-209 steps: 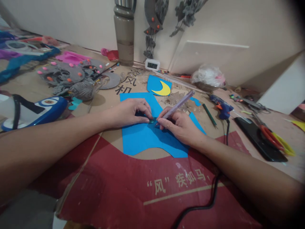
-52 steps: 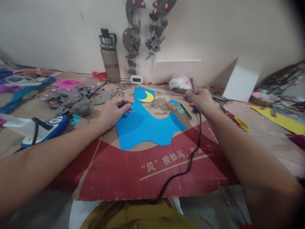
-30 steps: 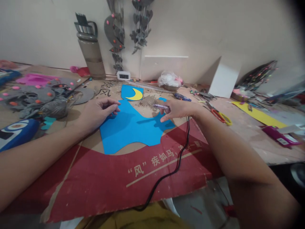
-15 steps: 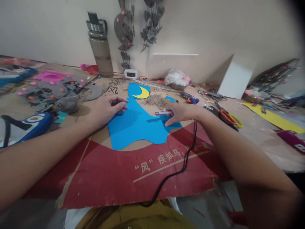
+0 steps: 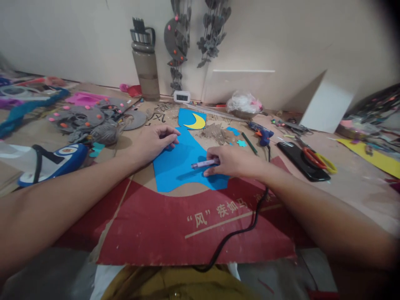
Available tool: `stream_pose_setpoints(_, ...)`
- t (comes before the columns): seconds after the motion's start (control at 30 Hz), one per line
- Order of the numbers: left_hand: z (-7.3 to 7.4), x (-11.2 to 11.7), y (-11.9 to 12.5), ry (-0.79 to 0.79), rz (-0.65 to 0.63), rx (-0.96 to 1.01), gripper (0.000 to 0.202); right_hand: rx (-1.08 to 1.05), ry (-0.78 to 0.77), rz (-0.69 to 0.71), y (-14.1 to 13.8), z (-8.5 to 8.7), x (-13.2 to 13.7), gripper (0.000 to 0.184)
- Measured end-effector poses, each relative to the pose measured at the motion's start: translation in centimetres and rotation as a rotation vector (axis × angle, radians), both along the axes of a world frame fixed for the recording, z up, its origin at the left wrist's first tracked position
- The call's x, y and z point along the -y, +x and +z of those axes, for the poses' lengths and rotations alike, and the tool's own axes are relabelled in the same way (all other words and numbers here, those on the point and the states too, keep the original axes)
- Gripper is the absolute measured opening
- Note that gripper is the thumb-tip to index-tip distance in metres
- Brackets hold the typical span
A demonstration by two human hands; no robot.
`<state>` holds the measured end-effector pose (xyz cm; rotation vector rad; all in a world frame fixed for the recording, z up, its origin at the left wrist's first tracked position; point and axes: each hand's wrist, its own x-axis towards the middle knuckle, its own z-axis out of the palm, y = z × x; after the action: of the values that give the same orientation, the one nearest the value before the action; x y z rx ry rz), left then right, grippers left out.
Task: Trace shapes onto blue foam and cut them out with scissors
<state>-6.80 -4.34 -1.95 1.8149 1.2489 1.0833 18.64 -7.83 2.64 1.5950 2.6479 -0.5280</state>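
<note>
A bright blue sheet with cut edges is being supported flat by the cardboard, its lower side being broken by a curved notch. A slim, pale purple pen is being held nearly level above it, a shadow being cast beneath.

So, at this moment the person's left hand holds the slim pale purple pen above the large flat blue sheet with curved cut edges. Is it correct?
Not quite: the hand is wrong. The head view shows the slim pale purple pen in the person's right hand. It is indeed held above the large flat blue sheet with curved cut edges.
</note>
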Motion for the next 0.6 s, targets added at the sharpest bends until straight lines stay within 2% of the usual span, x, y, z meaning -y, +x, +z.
stream_pose_setpoints(0.1,0.1,0.0,0.0,0.001,-0.005,-0.005,0.023,-0.102,0.019,-0.026,0.2,-0.3,-0.3,0.031)
stream_pose_setpoints(0.27,0.2,0.1,0.0,-0.006,-0.009,0.01,0.021,-0.608,0.104,-0.216,0.8,-0.3,-1.4,0.024)
stream_pose_setpoints(0.43,0.3,0.2,0.1,-0.03,-0.004,0.031,0.02,-1.004,0.228,-0.373,1.5,-0.5,-2.6,0.023)
stream_pose_setpoints(0.6,0.3,0.2,0.2,-0.026,-0.013,0.042,0.019,-1.319,0.162,-0.392,2.8,-0.4,-3.9,0.033)
